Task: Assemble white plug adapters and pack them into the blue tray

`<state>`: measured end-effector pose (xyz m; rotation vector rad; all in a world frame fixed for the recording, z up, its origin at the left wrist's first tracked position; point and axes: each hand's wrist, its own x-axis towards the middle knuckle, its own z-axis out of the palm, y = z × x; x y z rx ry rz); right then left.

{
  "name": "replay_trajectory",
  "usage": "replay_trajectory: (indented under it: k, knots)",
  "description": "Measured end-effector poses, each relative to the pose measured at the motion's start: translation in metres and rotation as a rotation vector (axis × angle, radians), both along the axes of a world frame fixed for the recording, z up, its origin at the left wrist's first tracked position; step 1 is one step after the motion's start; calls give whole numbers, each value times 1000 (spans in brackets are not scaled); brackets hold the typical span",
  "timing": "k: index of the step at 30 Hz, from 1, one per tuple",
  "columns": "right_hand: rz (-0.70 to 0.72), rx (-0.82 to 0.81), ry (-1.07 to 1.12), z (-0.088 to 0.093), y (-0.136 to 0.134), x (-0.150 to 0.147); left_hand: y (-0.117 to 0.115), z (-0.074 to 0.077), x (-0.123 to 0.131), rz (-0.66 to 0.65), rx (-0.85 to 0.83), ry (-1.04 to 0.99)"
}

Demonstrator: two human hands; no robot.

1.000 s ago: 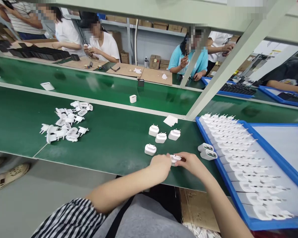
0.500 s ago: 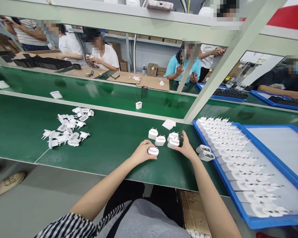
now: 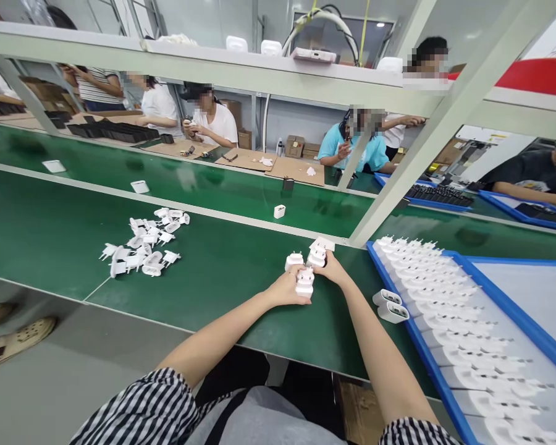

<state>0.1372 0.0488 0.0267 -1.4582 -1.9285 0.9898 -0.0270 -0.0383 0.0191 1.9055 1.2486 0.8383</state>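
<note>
My left hand (image 3: 285, 288) is closed around white two-pin charger plugs (image 3: 304, 288), which stand one behind the other with their pins up. Just behind and to the right, my right hand (image 3: 332, 269) has its fingers bent round more white chargers (image 3: 317, 257). Another upright charger (image 3: 294, 260) stands behind my left fingers. The two hands are close together, and their fingertips are partly hidden by the chargers. To the right of my right forearm lie two open white charger housings (image 3: 393, 312), with circuit parts showing inside.
Loose white plug caps (image 3: 146, 250) lie heaped at left on the green bench (image 3: 231, 272). A blue-edged tray (image 3: 410, 321) holds rows of finished-looking chargers at right. A slanted frame post (image 3: 398, 167) rises behind. Several people work across the conveyor (image 3: 204, 191).
My left hand has brought its charger against another one. My right hand, spread beside the chargers before, has closed on those at the back. The camera view has shifted.
</note>
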Motion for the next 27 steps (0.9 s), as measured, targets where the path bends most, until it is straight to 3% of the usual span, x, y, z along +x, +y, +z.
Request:
replay_trajectory:
  k: [4,8,15,20,27]
  knots:
    - [8,-20,15,-1,5,-4,-15,-6,-11,104,21,-88]
    - [47,-57,80,-1,12,-14,-17,-7,-18,187,18,6]
    - [184,-172,308,3,21,-26,10,-2,-32,58,-140,190]
    - [35,-146,527,-7,23,-45,27,1,-31,-16,-106,280]
    - [-200,-54,599,-18,9,-63,15,7,-14,107,-55,204]
